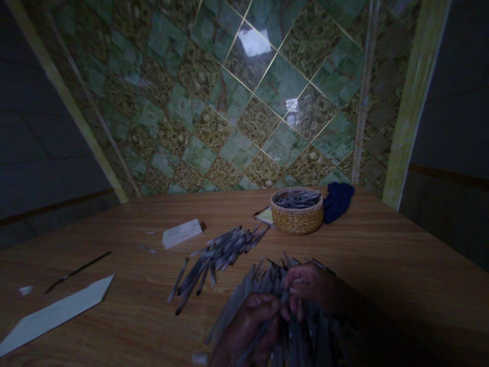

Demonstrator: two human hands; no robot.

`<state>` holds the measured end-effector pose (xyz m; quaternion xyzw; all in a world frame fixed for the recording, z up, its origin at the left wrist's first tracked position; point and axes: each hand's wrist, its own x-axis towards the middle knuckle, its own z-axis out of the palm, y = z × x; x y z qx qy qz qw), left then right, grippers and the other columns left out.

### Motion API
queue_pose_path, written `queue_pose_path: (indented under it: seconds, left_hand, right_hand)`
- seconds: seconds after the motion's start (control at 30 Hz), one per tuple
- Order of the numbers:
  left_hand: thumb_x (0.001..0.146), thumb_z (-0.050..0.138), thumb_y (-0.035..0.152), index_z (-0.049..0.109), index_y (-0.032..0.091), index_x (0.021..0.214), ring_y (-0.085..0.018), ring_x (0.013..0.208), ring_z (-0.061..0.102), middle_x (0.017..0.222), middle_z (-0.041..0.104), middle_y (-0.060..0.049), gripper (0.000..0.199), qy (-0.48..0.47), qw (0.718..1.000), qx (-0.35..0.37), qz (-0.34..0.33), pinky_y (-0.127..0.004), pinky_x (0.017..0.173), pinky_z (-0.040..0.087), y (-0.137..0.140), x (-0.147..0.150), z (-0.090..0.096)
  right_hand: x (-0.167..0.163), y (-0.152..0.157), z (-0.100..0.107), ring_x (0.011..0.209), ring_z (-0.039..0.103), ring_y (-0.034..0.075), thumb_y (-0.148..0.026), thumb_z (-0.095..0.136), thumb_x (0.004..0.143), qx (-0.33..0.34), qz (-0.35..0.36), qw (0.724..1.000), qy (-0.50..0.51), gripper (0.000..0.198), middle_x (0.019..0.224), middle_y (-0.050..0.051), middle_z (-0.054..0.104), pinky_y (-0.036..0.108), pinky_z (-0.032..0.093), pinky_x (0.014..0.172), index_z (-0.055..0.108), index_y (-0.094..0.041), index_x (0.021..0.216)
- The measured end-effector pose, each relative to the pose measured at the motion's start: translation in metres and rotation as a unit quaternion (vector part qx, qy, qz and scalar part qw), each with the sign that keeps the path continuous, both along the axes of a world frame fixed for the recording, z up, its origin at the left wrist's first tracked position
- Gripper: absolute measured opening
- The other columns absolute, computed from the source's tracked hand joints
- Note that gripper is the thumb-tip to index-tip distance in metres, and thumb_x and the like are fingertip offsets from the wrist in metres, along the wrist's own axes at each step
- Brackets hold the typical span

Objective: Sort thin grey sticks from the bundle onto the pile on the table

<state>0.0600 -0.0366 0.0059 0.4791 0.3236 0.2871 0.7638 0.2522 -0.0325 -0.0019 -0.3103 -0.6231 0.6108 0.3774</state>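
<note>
A large pile of thin grey pen-like sticks, some seemingly in clear plastic sleeves, lies in front of me under both hands. My left hand is closed, thumb pressed to the fingers, with a slim pen-like stick in its grip. Close beside it, my right hand has its fingers curled and pinched together over the pile; what they hold is too dark and blurred to make out. The fingertips of both hands nearly meet. Beyond them lies a loose bundle of similar dark-ended sticks.
A woven basket full of similar sticks stands at the back, with a dark blue cloth beside it. A white box, a thin black rod and a flat pale strip lie leftward. A tiled wall rises behind the wooden table.
</note>
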Motion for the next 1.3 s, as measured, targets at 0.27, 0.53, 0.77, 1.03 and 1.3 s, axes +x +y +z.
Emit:
queue_pose_path:
  seconds: [0.27,0.53,0.77,1.03,1.3]
  left_hand:
    - [0.068,0.063,0.042,0.064,0.009,0.068,-0.004,0.021,0.026,0.029,0.041,0.006,0.033,0.004,1.000,0.010,-0.019,-0.016,0.025,0.016,0.003,-0.001,0.000]
    - [0.066,0.065,0.043,0.064,0.010,0.065,-0.003,0.021,0.025,0.031,0.041,0.006,0.034,0.020,1.000,0.007,-0.015,-0.015,0.024,0.016,-0.002,0.001,0.002]
    - [0.067,0.063,0.045,0.064,0.009,0.064,-0.004,0.021,0.026,0.030,0.041,0.005,0.036,0.008,0.999,0.007,-0.037,-0.016,0.024,0.015,0.002,-0.001,-0.002]
    - [0.071,0.060,0.040,0.064,0.008,0.068,-0.003,0.020,0.024,0.028,0.040,0.005,0.033,-0.012,0.999,0.007,-0.030,-0.015,0.025,0.016,0.001,-0.002,0.004]
    - [0.071,0.061,0.041,0.065,0.007,0.067,-0.004,0.020,0.026,0.029,0.042,0.005,0.034,-0.013,0.999,0.004,-0.036,-0.015,0.024,0.016,0.005,-0.003,-0.004]
  right_hand:
    - [-0.009,-0.001,0.004,0.028,0.042,0.007,-0.054,0.045,0.080,-0.014,-0.072,0.990,-0.118,0.039,0.041,-0.006,0.052,0.017,0.030,0.031,0.048,-0.017,0.069]
    - [-0.002,0.003,-0.007,0.040,0.057,0.011,-0.048,0.059,0.075,-0.038,0.014,0.999,0.017,0.035,0.058,0.001,0.065,0.023,0.044,0.045,0.049,-0.015,0.081]
    - [0.005,0.007,-0.013,0.047,0.062,0.016,-0.043,0.066,0.071,-0.063,0.038,0.995,0.073,0.036,0.064,0.006,0.068,0.027,0.046,0.050,0.049,-0.014,0.085]
    - [0.011,0.009,-0.007,0.049,0.063,0.016,-0.035,0.068,0.069,-0.055,-0.009,0.996,0.073,0.029,0.065,0.005,0.069,0.026,0.046,0.048,0.052,-0.014,0.080]
    - [0.002,0.006,-0.007,0.044,0.061,0.014,-0.035,0.066,0.069,-0.049,-0.009,0.998,0.041,0.027,0.061,0.003,0.068,0.023,0.046,0.045,0.056,-0.012,0.079]
